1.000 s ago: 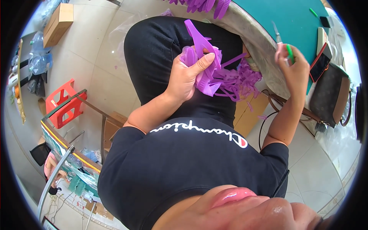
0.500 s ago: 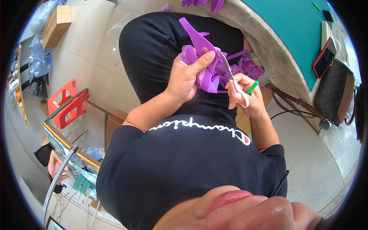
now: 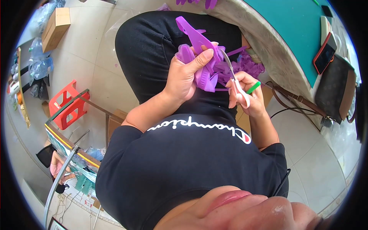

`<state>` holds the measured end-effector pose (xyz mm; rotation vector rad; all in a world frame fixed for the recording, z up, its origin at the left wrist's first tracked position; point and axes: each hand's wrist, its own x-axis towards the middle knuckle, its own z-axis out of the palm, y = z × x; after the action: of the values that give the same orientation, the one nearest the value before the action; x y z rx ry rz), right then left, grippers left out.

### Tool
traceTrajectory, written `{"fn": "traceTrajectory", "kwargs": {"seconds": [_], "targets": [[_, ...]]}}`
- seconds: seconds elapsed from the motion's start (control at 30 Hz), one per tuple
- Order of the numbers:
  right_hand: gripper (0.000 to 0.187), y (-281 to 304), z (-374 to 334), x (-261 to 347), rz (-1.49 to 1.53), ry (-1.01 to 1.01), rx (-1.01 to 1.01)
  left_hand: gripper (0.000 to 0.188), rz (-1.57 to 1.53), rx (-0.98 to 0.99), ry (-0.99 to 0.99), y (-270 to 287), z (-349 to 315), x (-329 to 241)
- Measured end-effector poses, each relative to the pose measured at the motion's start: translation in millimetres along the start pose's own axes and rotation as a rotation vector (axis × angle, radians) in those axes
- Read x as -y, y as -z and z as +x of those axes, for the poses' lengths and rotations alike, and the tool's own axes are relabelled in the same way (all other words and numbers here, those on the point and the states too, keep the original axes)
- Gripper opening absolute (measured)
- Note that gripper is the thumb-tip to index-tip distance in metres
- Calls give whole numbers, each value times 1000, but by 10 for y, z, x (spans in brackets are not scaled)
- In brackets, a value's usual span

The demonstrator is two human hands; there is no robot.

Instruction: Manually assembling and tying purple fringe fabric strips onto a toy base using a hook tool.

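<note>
My left hand [image 3: 184,78] is closed round a bunch of purple plastic pieces [image 3: 206,81], its thumb pressed on top. From that grip a long flat purple strip [image 3: 197,37] sticks out toward the far side. Scissors [image 3: 238,93] with pale pink handles are in my right hand [image 3: 250,92], fingers through the loops. Their metal blades reach up to the purple material beside my left fingertips; whether they are parted is hard to see. A thin green stick [image 3: 253,87] pokes out between my right fingers. Beyond my hands lies a heap of purple scraps [image 3: 251,65].
At the right stands a table with a green top [image 3: 285,27]; on it lies a phone in a red case [image 3: 325,53], with a brown bag [image 3: 334,92] by its edge. A red stool [image 3: 68,105] and cardboard box [image 3: 56,28] are left. Another person [image 3: 57,165] sits lower left.
The purple strip in my left hand has tilted slightly, and its far end shows more of a loop. Scissors and both hands have hardly moved.
</note>
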<state>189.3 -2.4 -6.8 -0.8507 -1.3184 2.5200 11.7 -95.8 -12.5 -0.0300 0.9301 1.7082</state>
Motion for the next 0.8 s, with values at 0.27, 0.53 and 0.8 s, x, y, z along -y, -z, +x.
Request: {"fn": "traceTrajectory", "kwargs": {"seconds": [0.27,0.53,0.8], "targets": [[34,4,-14,-17,47,-40,73,24,-7,7,-16,-29,-17,-17],[34,-11,-18,-87,6,7,75,31,32,42,15,-22,-52,3],[32,-21,-51,-138,-65,47,38,24,34,23,28,-26,-100,29]]}}
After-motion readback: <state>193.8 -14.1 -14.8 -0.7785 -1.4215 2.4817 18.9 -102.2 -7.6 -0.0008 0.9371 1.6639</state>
